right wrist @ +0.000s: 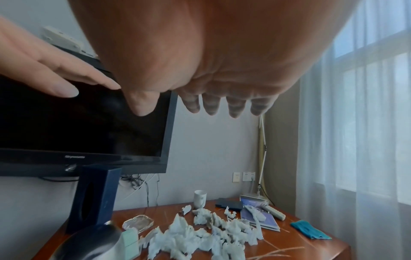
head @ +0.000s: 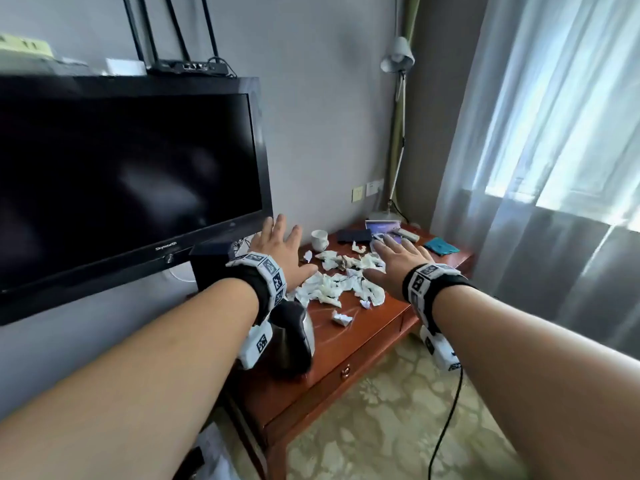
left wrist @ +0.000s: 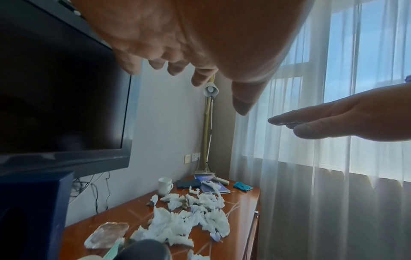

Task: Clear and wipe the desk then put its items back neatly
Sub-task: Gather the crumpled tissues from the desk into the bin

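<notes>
A reddish wooden desk [head: 360, 344] stands against the wall under a dark television. Crumpled white tissues [head: 339, 280] litter its middle, also seen as a tissue heap [left wrist: 189, 221] and tissue pile [right wrist: 200, 235]. My left hand [head: 280, 251] hovers flat above the desk's left part, fingers spread, holding nothing. My right hand [head: 398, 259] hovers flat above the tissues' right side, also empty. A teal cloth [head: 441, 245] lies near the desk's far right corner. A white mug [head: 319, 240] stands behind the tissues.
A metal kettle [head: 292, 337] sits on the desk's near left, under my left wrist. A dark blue box [right wrist: 95, 198] stands by the television [head: 121, 188]. Booklets [right wrist: 262, 219], a remote [right wrist: 273, 212], a dark case [head: 354, 235] and a lamp base crowd the far end. A glass ashtray [right wrist: 138, 224] lies near the kettle.
</notes>
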`<state>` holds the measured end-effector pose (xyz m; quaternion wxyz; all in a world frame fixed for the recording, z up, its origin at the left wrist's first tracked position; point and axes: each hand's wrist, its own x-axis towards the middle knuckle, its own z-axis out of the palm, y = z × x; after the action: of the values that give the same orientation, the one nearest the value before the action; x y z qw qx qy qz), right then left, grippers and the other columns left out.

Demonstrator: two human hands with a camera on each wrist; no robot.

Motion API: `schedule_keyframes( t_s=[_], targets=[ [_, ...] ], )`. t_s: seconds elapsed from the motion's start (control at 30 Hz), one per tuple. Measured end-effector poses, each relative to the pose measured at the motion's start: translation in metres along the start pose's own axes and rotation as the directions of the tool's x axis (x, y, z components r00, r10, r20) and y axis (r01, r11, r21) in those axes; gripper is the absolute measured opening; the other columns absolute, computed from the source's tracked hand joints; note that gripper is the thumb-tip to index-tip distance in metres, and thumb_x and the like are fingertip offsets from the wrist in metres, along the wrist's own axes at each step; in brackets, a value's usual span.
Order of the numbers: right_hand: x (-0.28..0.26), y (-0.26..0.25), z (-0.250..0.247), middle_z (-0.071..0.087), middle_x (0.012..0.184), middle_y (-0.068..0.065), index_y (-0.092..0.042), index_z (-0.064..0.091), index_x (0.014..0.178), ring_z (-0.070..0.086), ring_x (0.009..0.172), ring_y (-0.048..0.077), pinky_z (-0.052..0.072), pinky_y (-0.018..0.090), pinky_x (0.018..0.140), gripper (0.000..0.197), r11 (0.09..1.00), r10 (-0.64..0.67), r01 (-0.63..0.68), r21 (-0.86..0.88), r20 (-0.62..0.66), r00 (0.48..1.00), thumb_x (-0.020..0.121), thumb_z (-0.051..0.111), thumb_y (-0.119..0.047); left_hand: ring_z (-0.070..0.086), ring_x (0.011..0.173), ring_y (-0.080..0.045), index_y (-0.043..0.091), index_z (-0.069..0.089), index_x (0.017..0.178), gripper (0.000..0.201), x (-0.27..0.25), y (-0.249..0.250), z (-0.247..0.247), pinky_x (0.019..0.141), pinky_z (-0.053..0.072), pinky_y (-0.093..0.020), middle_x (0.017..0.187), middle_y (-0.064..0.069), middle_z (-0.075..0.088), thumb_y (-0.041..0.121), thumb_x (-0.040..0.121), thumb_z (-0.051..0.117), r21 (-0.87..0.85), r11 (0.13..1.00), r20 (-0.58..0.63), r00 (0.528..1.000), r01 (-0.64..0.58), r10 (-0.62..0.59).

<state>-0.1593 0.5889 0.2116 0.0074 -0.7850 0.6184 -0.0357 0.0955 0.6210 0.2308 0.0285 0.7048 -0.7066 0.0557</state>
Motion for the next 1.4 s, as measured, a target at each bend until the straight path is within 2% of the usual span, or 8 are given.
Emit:
schedule_keyframes(
  t_s=[0.13, 0.3, 0.5, 0.7, 0.8, 0.93, 1.1, 1.4],
  targets=[
    [0.021, 0.036, -0.012, 0.005, 0.172, -0.007, -0.038, 0.013, 0.161, 0.006, 0.157, 0.026, 0.011, 0.053, 0.126, 0.081, 1.000, 0.016, -0.015, 0.020, -0.024, 1.000, 0.093, 0.038, -0.074, -0.012, 0.155, -0.034, 0.023, 0.004, 0.162, 0.094, 0.036, 0.025, -0.017, 0.125, 0.010, -0.052, 0.169, -0.010, -0.016, 0.071, 0.092, 0.044, 0.006, 0.999, 0.002, 0.999, -0.034, 0.034],
    [0.063, 0.079, -0.018, -0.001, 0.172, -0.006, -0.035, 0.008, 0.163, 0.001, 0.158, 0.026, 0.005, 0.051, 0.127, 0.085, 0.999, 0.033, -0.033, 0.036, -0.001, 0.999, 0.094, 0.037, -0.075, -0.011, 0.156, -0.032, 0.024, 0.000, 0.162, 0.093, 0.091, 0.062, -0.017, 0.125, 0.012, -0.052, 0.170, -0.006, -0.016, 0.071, 0.093, 0.042, 0.016, 0.998, 0.010, 0.998, -0.059, 0.059],
    [0.122, 0.158, -0.006, 0.002, 0.172, -0.007, -0.040, 0.011, 0.162, 0.005, 0.158, 0.024, 0.006, 0.048, 0.126, 0.081, 0.998, 0.027, -0.029, 0.062, 0.026, 0.999, 0.094, 0.039, -0.073, -0.011, 0.156, -0.030, 0.022, -0.003, 0.162, 0.091, 0.166, 0.110, 0.003, 0.126, 0.012, -0.052, 0.170, -0.002, -0.015, 0.069, 0.096, 0.039, -0.004, 0.999, 0.089, 0.995, -0.042, 0.042],
    [0.179, 0.229, 0.021, 0.001, 0.171, -0.010, -0.041, 0.006, 0.162, 0.007, 0.157, 0.026, 0.010, 0.049, 0.126, 0.080, 0.997, 0.045, -0.051, 0.054, 0.098, 0.994, 0.096, 0.040, -0.071, -0.011, 0.156, -0.030, 0.024, -0.004, 0.163, 0.091, 0.222, 0.151, 0.048, 0.127, 0.007, -0.049, 0.170, 0.000, -0.014, 0.067, 0.097, 0.041, -0.074, 0.997, 0.166, 0.986, 0.014, -0.002],
    [0.191, 0.244, 0.056, -0.001, 0.172, -0.007, -0.035, 0.007, 0.163, 0.004, 0.158, 0.027, 0.009, 0.050, 0.127, 0.083, 0.997, 0.045, -0.057, 0.057, 0.195, 0.980, 0.095, 0.042, -0.068, -0.013, 0.156, -0.030, 0.023, -0.007, 0.163, 0.096, 0.236, 0.158, 0.081, 0.128, 0.003, -0.047, 0.170, -0.004, -0.016, 0.070, 0.094, 0.041, -0.057, 0.998, 0.252, 0.968, 0.000, 0.014],
    [0.215, 0.256, 0.079, -0.001, 0.172, -0.007, -0.035, 0.006, 0.163, 0.005, 0.158, 0.027, 0.012, 0.049, 0.127, 0.085, 0.993, 0.045, -0.071, 0.096, 0.253, 0.966, 0.095, 0.046, -0.068, -0.010, 0.157, -0.028, 0.017, -0.002, 0.163, 0.092, 0.265, 0.163, 0.087, 0.128, -0.001, -0.041, 0.170, -0.009, -0.010, 0.064, 0.098, 0.043, -0.056, 0.998, 0.246, 0.969, -0.010, 0.023],
    [0.257, 0.268, 0.098, 0.005, 0.171, -0.003, -0.031, 0.010, 0.162, 0.014, 0.156, 0.028, 0.022, 0.048, 0.125, 0.088, 0.990, 0.032, -0.065, 0.122, 0.260, 0.965, 0.093, 0.053, -0.064, -0.004, 0.157, -0.031, 0.019, 0.002, 0.163, 0.088, 0.307, 0.165, 0.100, 0.127, 0.004, -0.042, 0.170, -0.010, -0.006, 0.060, 0.099, 0.047, -0.095, 0.995, 0.271, 0.962, 0.001, 0.025],
    [0.367, 0.283, 0.121, 0.007, 0.170, -0.001, -0.030, 0.015, 0.161, 0.039, 0.146, 0.032, 0.041, 0.045, 0.114, 0.089, 0.979, 0.133, -0.176, 0.102, 0.330, 0.935, 0.090, 0.064, -0.051, 0.001, 0.157, -0.033, 0.022, 0.004, 0.163, 0.090, 0.406, 0.150, 0.165, 0.127, 0.009, -0.044, 0.171, -0.007, -0.004, 0.061, 0.096, 0.050, -0.148, 0.989, 0.327, 0.944, 0.008, 0.042]
  ],
)
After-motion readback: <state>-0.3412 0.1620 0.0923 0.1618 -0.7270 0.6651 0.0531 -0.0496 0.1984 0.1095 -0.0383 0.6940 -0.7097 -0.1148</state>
